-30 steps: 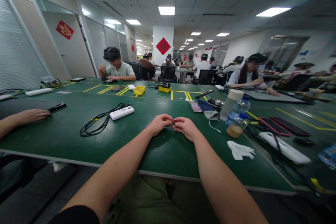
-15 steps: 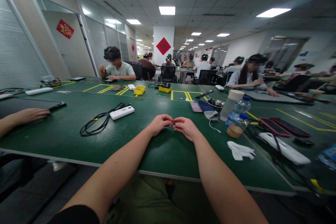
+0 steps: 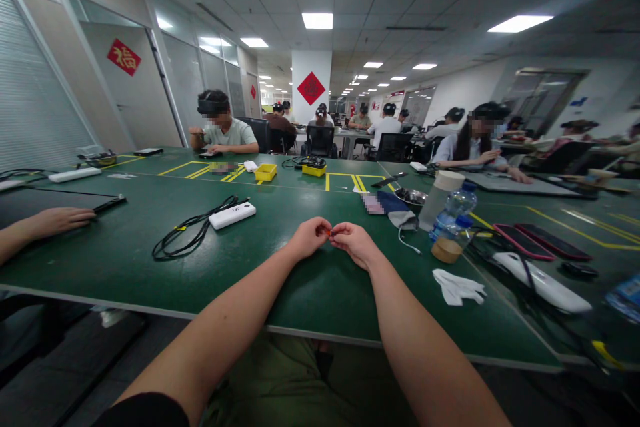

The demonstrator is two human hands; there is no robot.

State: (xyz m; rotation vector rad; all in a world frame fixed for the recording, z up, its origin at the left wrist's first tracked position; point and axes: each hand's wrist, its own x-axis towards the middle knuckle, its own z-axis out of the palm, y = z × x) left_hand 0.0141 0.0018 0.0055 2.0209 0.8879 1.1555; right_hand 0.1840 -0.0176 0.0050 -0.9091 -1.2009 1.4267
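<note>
Both my hands meet over the middle of the green table (image 3: 320,293), fingertips almost touching. My left hand (image 3: 311,237) pinches a tiny red-orange piece (image 3: 329,233), too small to name. My right hand (image 3: 353,242) is closed too, its thumb and forefinger at the other side of the same piece, where a small dark part shows. The fingers cover most of it. Left of my hands lies a white power bank (image 3: 233,215) with a coiled black cable (image 3: 187,233).
To the right stand a pale flask (image 3: 441,200), plastic bottles (image 3: 450,240), a white glove (image 3: 457,287) and phones (image 3: 523,242). Yellow trays (image 3: 265,173) and a metal bowl (image 3: 411,197) sit farther back. Another person's hand (image 3: 63,220) rests at the left; co-workers sit across the table.
My left hand has shifted slightly and its wrist has turned a little. Both hands stay at the small piece, and the things on the table have not moved.
</note>
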